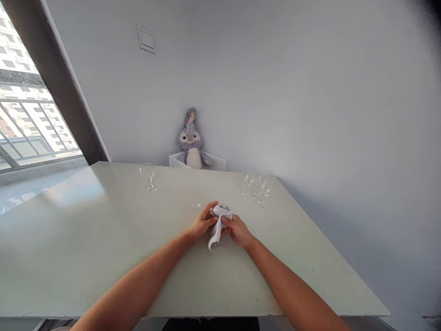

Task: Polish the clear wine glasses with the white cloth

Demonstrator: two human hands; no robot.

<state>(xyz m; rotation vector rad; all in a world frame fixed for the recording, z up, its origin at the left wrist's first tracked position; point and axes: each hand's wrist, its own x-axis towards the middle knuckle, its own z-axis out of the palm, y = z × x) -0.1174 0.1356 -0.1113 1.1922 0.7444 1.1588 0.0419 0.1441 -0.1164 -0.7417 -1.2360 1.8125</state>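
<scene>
Over the middle of the table, my left hand is closed around a clear stemmed glass. The glass is tipped on its side, with its rim toward my right hand and what looks like its foot poking out left of my fingers. My right hand pinches a white cloth at the glass's mouth. Part of the cloth is tucked inside the bowl, while a loose end hangs down between my hands. My left fingers hide most of the stem.
One upright stemmed glass stands at the back left of the pale table. A cluster of stemmed glasses is at the back right. Behind the far edge, a plush rabbit sits in a white perforated basket against the wall.
</scene>
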